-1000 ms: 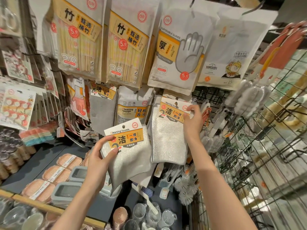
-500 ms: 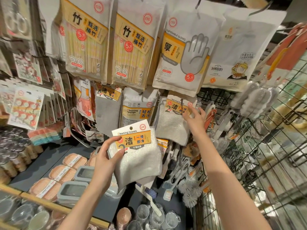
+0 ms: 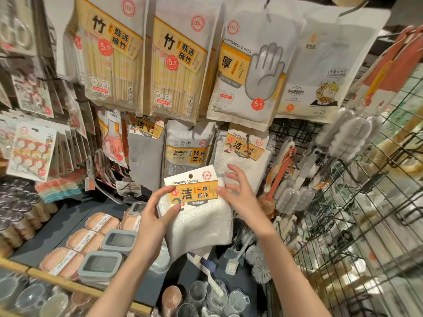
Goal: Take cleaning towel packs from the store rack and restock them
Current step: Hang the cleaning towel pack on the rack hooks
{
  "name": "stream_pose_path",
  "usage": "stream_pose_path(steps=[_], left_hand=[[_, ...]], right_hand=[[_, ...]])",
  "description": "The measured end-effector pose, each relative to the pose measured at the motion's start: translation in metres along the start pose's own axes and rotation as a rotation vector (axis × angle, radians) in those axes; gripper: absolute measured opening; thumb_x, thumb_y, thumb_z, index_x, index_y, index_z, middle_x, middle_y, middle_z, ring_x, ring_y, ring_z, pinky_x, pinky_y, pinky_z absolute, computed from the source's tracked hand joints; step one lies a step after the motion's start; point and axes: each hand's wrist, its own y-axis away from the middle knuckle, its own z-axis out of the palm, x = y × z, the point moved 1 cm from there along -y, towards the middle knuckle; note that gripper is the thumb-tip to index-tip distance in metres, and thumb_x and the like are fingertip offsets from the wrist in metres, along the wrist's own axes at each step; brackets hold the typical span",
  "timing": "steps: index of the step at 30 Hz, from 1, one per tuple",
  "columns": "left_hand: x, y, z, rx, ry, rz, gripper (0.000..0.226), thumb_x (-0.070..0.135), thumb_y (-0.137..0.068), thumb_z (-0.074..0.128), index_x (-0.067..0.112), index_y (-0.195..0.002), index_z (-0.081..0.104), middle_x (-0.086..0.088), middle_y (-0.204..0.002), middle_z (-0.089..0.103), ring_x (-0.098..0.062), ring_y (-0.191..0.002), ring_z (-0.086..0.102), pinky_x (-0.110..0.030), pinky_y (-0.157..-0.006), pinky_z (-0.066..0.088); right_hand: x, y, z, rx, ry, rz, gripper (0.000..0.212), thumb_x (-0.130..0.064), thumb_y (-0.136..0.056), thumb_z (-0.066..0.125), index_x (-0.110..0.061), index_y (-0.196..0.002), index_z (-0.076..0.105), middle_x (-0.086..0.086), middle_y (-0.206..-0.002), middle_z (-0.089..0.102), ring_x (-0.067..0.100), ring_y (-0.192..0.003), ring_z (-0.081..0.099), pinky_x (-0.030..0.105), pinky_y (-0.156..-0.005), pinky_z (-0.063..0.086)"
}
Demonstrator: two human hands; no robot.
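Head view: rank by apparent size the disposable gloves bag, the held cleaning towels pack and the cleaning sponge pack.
1. Disposable gloves bag, largest.
2. Held cleaning towels pack, though nearness to the camera inflates it.
3. Cleaning sponge pack, smallest; its lower part is hidden.

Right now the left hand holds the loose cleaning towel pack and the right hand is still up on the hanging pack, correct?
Not quite. In the head view the right hand is at the loose towel pack that the left hand holds, not on the hanging pack.

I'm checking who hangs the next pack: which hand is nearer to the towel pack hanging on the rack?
Right. The right hand is just below the hanging towel pack; the left hand sits lower and further left, holding the other towel pack.
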Motion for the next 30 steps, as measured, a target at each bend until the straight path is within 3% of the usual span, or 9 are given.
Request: stream_pose_path(steps=[5,7,9,11,14,20,24,28,30], left_hand=[[0.002,-0.003,0.013,-0.058,-0.1,0.062,0.041,0.008,-0.084,0.069,0.042,-0.107,0.064,0.006,-0.124,0.061,-0.015,-0.118,0.056,-0.046,-0.101,0.046],[0.004,-0.006,0.021,-0.101,-0.126,0.078,0.041,0.008,-0.085,0.068,0.038,-0.111,0.064,0.022,-0.121,0.06,-0.005,-0.121,0.052,-0.042,-0.105,0.043],[0.005,-0.01,0.028,-0.135,-0.143,0.087,0.04,0.006,-0.085,0.067,0.031,-0.116,0.062,0.031,-0.116,0.059,0.003,-0.119,0.05,-0.038,-0.105,0.042],[0.006,-0.015,0.036,-0.157,-0.144,0.105,0.039,0.003,-0.085,0.066,0.025,-0.118,0.063,0.025,-0.116,0.062,0.0,-0.117,0.053,-0.038,-0.105,0.043],[0.011,-0.026,0.051,-0.214,-0.155,0.133,0.036,0.002,-0.085,0.065,0.022,-0.116,0.064,0.02,-0.115,0.065,0.0,-0.114,0.055,-0.037,-0.104,0.044],[0.024,-0.06,0.086,-0.317,-0.16,0.176,0.038,0.001,-0.085,0.065,0.025,-0.115,0.065,0.015,-0.12,0.063,0.001,-0.117,0.053,-0.025,-0.101,0.042],[0.028,-0.083,0.104,-0.346,-0.173,0.209,0.038,0.002,-0.086,0.064,0.026,-0.115,0.064,0.016,-0.121,0.062,0.001,-0.116,0.053,-0.025,-0.1,0.043],[0.025,-0.099,0.112,-0.346,-0.188,0.225,0.038,0.001,-0.085,0.064,0.029,-0.112,0.065,0.016,-0.121,0.062,-0.003,-0.118,0.053,-0.033,-0.106,0.041],[0.024,-0.102,0.113,-0.342,-0.191,0.226,0.038,0.0,-0.085,0.064,0.026,-0.113,0.064,0.013,-0.123,0.061,-0.001,-0.119,0.052,-0.029,-0.107,0.039]], right_hand=[[0.017,0.007,0.006,0.031,-0.043,-0.012,0.08,-0.013,-0.083,0.069,-0.046,-0.137,0.021,0.002,-0.127,0.05,0.019,-0.113,0.057,0.039,-0.101,0.044],[0.017,0.009,-0.002,0.053,-0.046,-0.03,0.077,-0.01,-0.082,0.07,-0.045,-0.135,0.026,0.004,-0.12,0.055,0.017,-0.108,0.06,0.037,-0.097,0.047],[0.015,0.011,-0.013,0.061,-0.048,-0.055,0.073,-0.006,-0.082,0.069,-0.038,-0.135,0.03,0.002,-0.123,0.054,0.005,-0.109,0.057,0.022,-0.093,0.047],[0.012,0.01,-0.024,0.037,-0.04,-0.063,0.066,-0.004,-0.083,0.068,-0.031,-0.135,0.038,-0.004,-0.127,0.051,-0.008,-0.109,0.052,0.015,-0.092,0.046],[0.013,0.005,-0.04,0.029,0.037,-0.072,0.053,-0.013,-0.083,0.068,-0.041,-0.125,0.052,-0.006,-0.133,0.048,0.011,-0.123,0.049,0.042,-0.106,0.04],[-0.001,-0.01,-0.07,0.24,0.052,-0.135,0.046,-0.004,-0.082,0.065,-0.037,-0.113,0.059,-0.01,-0.122,0.048,0.012,-0.12,0.046,0.045,-0.106,0.038],[-0.007,-0.024,-0.081,0.323,0.102,-0.138,0.045,-0.003,-0.083,0.062,-0.034,-0.115,0.057,-0.007,-0.119,0.045,0.007,-0.116,0.044,0.04,-0.108,0.036],[-0.007,-0.034,-0.085,0.365,0.128,-0.139,0.045,0.0,-0.083,0.062,-0.03,-0.115,0.056,0.002,-0.124,0.044,0.002,-0.108,0.042,0.01,-0.098,0.034],[-0.005,-0.038,-0.085,0.365,0.131,-0.134,0.044,0.0,-0.082,0.062,-0.03,-0.114,0.057,0.002,-0.125,0.046,0.0,-0.109,0.041,0.01,-0.096,0.033]])
